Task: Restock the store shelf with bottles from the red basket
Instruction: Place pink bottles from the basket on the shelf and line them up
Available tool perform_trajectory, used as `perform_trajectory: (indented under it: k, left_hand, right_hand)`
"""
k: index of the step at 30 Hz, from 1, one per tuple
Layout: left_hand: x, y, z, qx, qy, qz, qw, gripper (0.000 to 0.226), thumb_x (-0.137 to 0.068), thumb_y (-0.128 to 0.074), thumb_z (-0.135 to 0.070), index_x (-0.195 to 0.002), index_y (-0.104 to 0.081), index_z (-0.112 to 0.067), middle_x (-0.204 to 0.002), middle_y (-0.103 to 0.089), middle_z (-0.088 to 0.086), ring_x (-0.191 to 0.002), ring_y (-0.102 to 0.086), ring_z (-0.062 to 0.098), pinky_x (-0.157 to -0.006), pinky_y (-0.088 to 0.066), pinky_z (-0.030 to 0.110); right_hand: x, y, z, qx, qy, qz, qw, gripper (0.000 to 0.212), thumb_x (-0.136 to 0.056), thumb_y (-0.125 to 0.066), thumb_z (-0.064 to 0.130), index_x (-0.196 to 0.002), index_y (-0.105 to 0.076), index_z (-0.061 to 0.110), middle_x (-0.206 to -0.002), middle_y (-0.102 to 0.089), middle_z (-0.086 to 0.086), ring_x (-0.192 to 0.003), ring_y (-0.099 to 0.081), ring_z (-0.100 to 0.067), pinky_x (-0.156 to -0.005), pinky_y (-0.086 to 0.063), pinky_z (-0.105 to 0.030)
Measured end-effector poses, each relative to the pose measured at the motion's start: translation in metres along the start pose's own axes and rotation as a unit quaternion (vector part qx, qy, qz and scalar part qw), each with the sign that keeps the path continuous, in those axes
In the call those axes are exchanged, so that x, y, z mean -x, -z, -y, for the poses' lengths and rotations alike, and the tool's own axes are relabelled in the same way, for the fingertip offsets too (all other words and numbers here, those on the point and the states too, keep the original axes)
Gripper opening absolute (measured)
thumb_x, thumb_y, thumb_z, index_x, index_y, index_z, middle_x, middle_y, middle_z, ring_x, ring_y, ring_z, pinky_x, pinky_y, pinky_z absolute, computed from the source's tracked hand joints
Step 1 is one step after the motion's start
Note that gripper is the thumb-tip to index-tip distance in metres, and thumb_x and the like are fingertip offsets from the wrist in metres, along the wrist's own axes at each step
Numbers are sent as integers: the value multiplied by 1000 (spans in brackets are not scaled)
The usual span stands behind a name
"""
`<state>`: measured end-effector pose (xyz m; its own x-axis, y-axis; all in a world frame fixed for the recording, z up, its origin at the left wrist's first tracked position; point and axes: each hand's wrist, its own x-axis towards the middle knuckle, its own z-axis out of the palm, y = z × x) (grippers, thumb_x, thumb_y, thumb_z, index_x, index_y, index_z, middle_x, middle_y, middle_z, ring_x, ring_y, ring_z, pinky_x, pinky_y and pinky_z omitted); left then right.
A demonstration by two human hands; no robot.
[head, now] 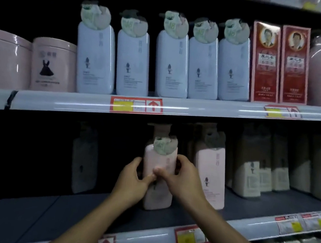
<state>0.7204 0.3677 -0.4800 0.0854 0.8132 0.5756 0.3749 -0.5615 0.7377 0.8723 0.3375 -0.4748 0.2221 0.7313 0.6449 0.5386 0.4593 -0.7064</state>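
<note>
Two bare forearms reach in from the bottom of the view, and the left hand [131, 180] and right hand [181, 176] meet around a pink pump bottle [158, 181] standing upright on the lower shelf [84, 209]. The left hand's fingers curl round the bottle's left edge, thumb laid across the front; the right hand's fingers wrap the right edge, its thumb touching the left thumb at the label. A two-sided grip like this likely serves to square the bottle to the front and keep its tall, top-heavy pump from tipping as it settles. It stands just beside a matching pink bottle [209, 174] to the right, apart from it, so the row is probably being extended leftward into the open stretch of shelf. The red basket is not in view.

The shelf board is dark and smooth, with a pale rail and a price tag [187, 238] along its edge. Above, the upper shelf [197, 109] carries white pump bottles [132, 63], pink tubs [51, 65] and red boxes [264, 61]. The aisle is dim, and the shelf's back lies in shadow.
</note>
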Motion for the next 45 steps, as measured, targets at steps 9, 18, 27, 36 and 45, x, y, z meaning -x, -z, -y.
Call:
perform_trajectory:
  k: [9, 18, 27, 36, 45]
  left_hand:
    - [8, -15, 29, -144, 113, 22, 983, 46, -68, -86, -7, -111, -69, -10, -109, -75, 2, -92, -71, 12, -75, -55, 20]
    - [-15, -44, 28, -253, 120, 29, 960, 35, -73, -80, -22, -103, -65, -10, -113, -70, 9, -105, -68, 27, -80, -56, 32]
    - [-47, -70, 42, -285, 155, 41, 945, 29, -89, -64, -26, -113, -66, -10, -118, -68, 9, -107, -66, 26, -80, -52, 28]
    - [-22, -13, 2, -264, 100, 9, 959, 32, -74, -82, -35, -88, -60, -17, -102, -69, 6, -89, -67, 23, -73, -55, 32]
    - [123, 59, -23, -22, 6, -14, 1000, 19, -82, -77, -12, -93, -67, -24, -68, -70, -5, -55, -60, 2, -56, -49, 17]
  right_hand:
    - [30, -30, -39, 128, -63, 39, 989, 38, -81, -77, 19, -116, -62, 15, -114, -69, -4, -107, -66, -21, -93, -53, -34]
    - [4, -34, -46, 173, -133, 23, 976, 24, -87, -71, 15, -106, -57, 8, -114, -67, -11, -112, -64, -29, -75, -43, -25]
    - [-17, -40, -52, 114, -155, 155, 969, 45, -93, -63, 23, -131, -50, 3, -137, -57, -14, -125, -58, -24, -100, -46, -26]
    - [15, -11, -21, 193, 5, 190, 963, 33, -90, -51, 5, -123, -56, 6, -124, -64, -16, -114, -62, -32, -95, -50, -38]
    - [144, 7, 25, 125, 166, 94, 974, 30, -96, -61, 16, -123, -63, 5, -118, -68, -13, -110, -62, -30, -95, -48, -38]
